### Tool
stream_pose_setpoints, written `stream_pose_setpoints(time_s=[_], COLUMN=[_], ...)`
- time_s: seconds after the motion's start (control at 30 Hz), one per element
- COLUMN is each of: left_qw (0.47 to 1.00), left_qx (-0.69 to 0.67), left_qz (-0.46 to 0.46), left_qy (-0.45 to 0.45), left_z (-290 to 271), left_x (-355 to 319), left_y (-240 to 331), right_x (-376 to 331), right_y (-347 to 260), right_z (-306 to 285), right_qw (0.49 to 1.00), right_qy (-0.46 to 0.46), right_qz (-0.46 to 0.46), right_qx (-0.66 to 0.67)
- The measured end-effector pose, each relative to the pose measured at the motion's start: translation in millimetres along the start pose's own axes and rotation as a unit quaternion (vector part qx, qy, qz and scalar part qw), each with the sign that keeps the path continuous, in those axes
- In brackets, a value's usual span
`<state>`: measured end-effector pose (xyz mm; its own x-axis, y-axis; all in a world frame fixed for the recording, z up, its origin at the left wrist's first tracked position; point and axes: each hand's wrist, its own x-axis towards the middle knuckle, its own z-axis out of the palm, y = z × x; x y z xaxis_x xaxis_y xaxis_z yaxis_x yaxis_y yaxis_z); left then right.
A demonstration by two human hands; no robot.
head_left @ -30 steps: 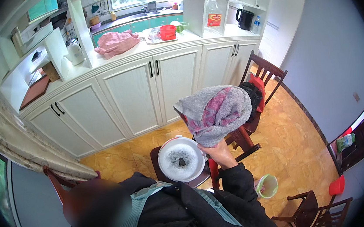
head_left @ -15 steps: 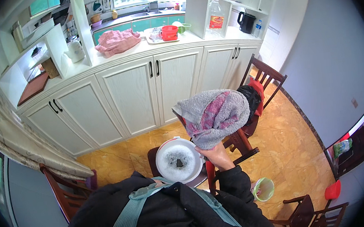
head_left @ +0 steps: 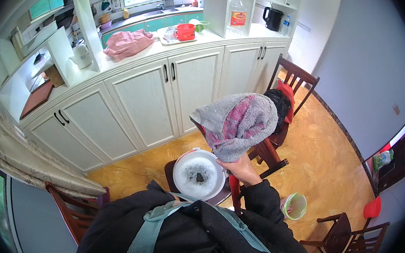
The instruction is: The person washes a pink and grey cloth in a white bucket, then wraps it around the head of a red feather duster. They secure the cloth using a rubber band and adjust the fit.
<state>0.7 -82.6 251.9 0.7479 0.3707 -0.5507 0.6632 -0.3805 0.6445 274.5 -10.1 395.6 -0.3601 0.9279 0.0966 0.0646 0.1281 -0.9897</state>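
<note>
Bunched grey terry towel with pink patches [head_left: 235, 125]: lies beyond the round white plastic basin [head_left: 180, 160] and to its right, near a shiny black plastic bag [head_left: 281, 104]. Basin contains white suds [head_left: 189, 186]. Bare right hand [head_left: 243, 169]: touches the towel's lower edge, just beside the basin's rim as I see it. Fingertips hidden under cloth; I cannot tell whether that grip is pinching or spread. Left hand: out of sight, grip unknown.

Judgement on handling: gather the folds into the palm rather than by one edge, control the pointed left corner, and hold the hem clear of the rim.
</note>
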Motion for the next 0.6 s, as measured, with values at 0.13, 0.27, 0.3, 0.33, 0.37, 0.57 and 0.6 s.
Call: stream_pose_setpoints(time_s=[0.13, 0.27, 0.3, 0.33, 0.37, 0.57, 0.6], left_qw=[1.000, 0.999, 0.998, 0.996, 0.994, 0.938, 0.921], left_qx=[0.008, 0.036, 0.050, 0.071, 0.082, -0.201, -0.265], left_qz=[-0.008, -0.008, -0.014, -0.026, -0.049, 0.053, 0.024], left_qy=[0.006, 0.022, 0.030, 0.040, 0.050, 0.279, 0.286], left_z=[-4.0, -13.5, -18.1, -24.6, -30.4, -87.7, -99.6], left_x=[-8.4, -18.3, -19.8, -22.8, -25.4, -56.3, -59.3], left_y=[-1.7, 0.4, 2.2, 4.2, 5.9, 20.4, 34.5], right_x=[0.1, 0.6, 0.4, 0.1, 0.1, 0.1, -0.7], right_y=[-1.8, -4.8, -4.3, -5.6, -8.0, 4.7, 3.9], right_z=[-3.7, -4.6, -4.4, -2.7, -2.2, -0.4, 0.7], right_qw=[1.000, 1.000, 1.000, 1.000, 1.000, 0.998, 0.996], right_qy=[-0.004, 0.001, 0.004, 0.010, 0.001, -0.009, -0.011], right_qz=[0.004, -0.011, -0.017, -0.006, -0.001, 0.039, 0.053], right_qx=[0.000, 0.003, 0.001, 0.009, 0.010, 0.039, 0.068])
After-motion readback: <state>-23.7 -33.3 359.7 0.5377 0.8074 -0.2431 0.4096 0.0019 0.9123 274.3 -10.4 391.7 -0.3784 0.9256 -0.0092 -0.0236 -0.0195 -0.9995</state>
